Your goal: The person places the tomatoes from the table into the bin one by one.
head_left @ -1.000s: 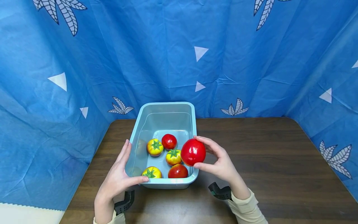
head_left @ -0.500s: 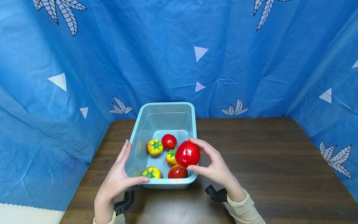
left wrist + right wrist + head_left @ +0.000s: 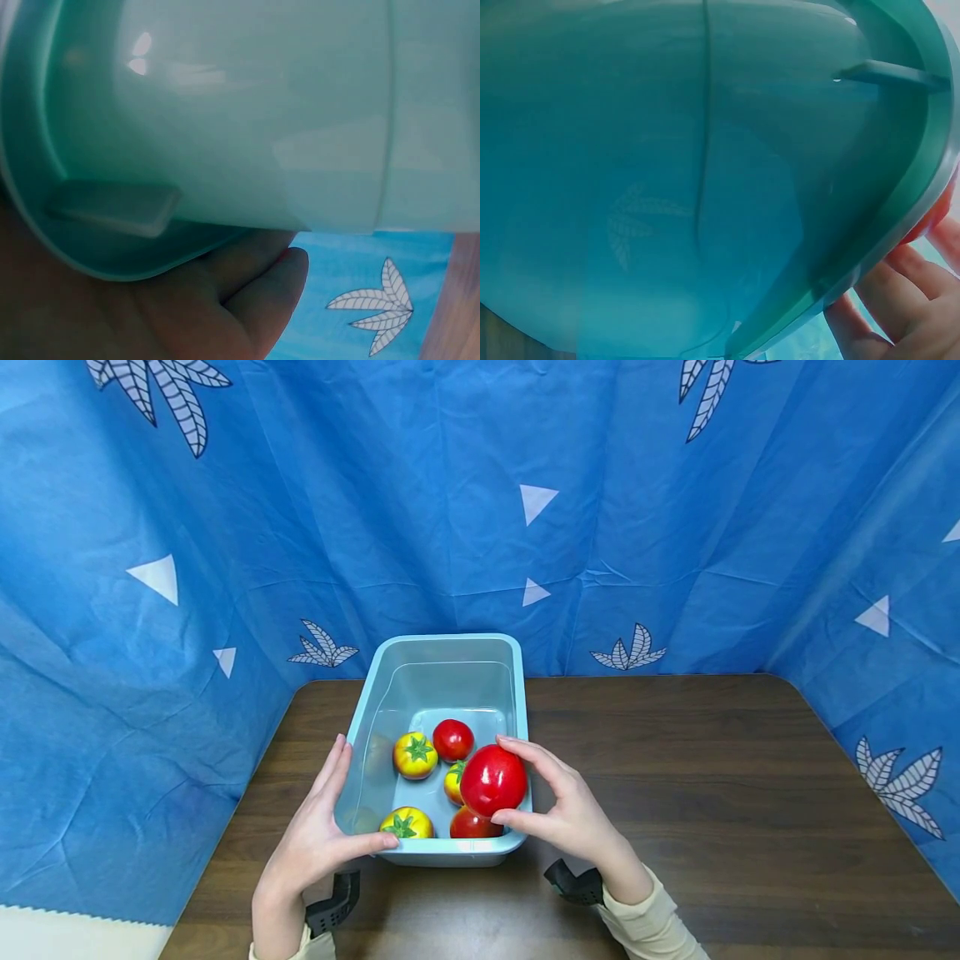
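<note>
A light blue plastic tub (image 3: pixel 420 647) stands on the dark wooden table (image 3: pixel 675 760). Inside it lie a small red tomato (image 3: pixel 453 740), yellow tomatoes with green stems (image 3: pixel 415 754) (image 3: pixel 406 822) and another red one (image 3: pixel 471 825). My right hand (image 3: pixel 558 806) grips a big glossy red tomato (image 3: pixel 492 780) just over the tub's right near corner. My left hand (image 3: pixel 318 835) holds the tub's left near corner, palm on the wall and thumb along the front rim. Both wrist views are filled by the tub wall (image 3: pixel 255 112) (image 3: pixel 667 172), with fingers (image 3: pixel 255 289) (image 3: pixel 896 300) under its rim.
A blue cloth with white leaf and triangle prints (image 3: pixel 480 502) hangs behind and on both sides of the table. Bare wood lies to the right of the tub. Black wrist mounts (image 3: pixel 333 902) (image 3: pixel 573 885) sit near the table's front edge.
My right hand has carried the big red tomato left and down, from beside the tub's right rim to over its inside. The left hand and the tub have stayed still.
</note>
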`<move>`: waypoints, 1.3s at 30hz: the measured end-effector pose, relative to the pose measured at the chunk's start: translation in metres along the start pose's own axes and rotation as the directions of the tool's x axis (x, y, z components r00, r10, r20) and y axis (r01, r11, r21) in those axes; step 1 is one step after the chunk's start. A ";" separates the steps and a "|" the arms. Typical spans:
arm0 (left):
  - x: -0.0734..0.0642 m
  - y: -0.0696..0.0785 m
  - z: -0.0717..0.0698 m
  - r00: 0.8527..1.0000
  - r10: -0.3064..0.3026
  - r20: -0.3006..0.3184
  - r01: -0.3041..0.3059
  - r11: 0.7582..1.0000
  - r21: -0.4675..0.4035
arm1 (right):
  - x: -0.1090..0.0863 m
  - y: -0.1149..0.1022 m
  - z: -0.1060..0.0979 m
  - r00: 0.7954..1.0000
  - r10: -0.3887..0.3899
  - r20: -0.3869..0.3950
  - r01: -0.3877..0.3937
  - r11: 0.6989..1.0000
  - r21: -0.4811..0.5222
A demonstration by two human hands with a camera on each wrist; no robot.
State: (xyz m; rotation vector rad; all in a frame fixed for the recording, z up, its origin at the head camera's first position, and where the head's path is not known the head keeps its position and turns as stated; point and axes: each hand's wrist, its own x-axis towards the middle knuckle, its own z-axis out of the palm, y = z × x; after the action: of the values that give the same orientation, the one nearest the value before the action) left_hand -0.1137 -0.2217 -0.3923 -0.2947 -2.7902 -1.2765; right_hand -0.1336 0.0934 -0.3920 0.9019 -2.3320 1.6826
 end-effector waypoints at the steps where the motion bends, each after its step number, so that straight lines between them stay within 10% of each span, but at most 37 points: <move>1: 0.000 0.000 0.000 1.000 0.001 0.000 -0.001 1.000 0.001 | 0.000 0.000 0.000 1.000 -0.005 0.001 0.005 1.000 0.000; 39: -0.001 0.002 0.001 1.000 -0.012 -0.007 0.012 1.000 0.002 | -0.004 0.005 -0.022 0.996 0.079 -0.037 -0.084 0.984 -0.159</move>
State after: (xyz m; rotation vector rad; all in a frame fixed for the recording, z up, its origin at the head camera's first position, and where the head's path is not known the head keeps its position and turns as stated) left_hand -0.1126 -0.2198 -0.3912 -0.2738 -2.7912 -1.2745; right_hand -0.1384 0.1155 -0.3892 0.7551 -2.4729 1.4983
